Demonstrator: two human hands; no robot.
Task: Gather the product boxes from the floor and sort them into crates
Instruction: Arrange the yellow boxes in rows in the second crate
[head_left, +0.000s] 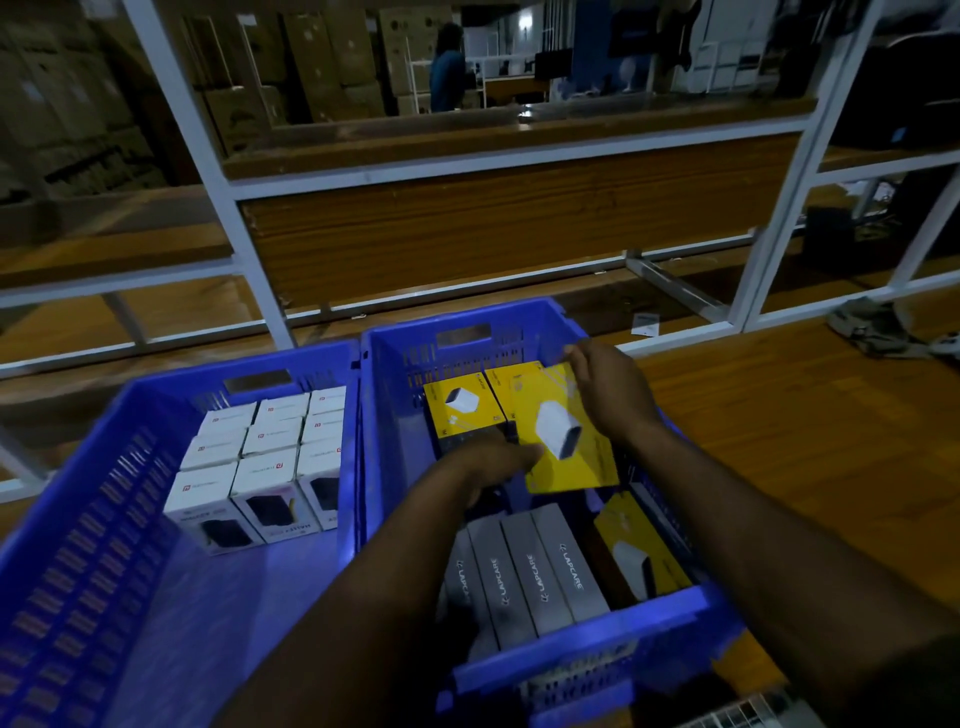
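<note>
Right hand (610, 395) pinches the far edge of a yellow box (563, 431), fingers curled over its top corner, tilting it over the right crate (410, 364), likely to slot it beside the matching yellow box (460, 405) standing left of the fingers. Left hand (493, 460) reaches under the held box's near edge; its fingers are hidden, grip unclear. Held box: flat, glossy yellow, white charger printed on it. Grey boxes (524, 577) are packed nearer the wrists; white boxes (270, 457) fill the left crate (130, 447).
</note>
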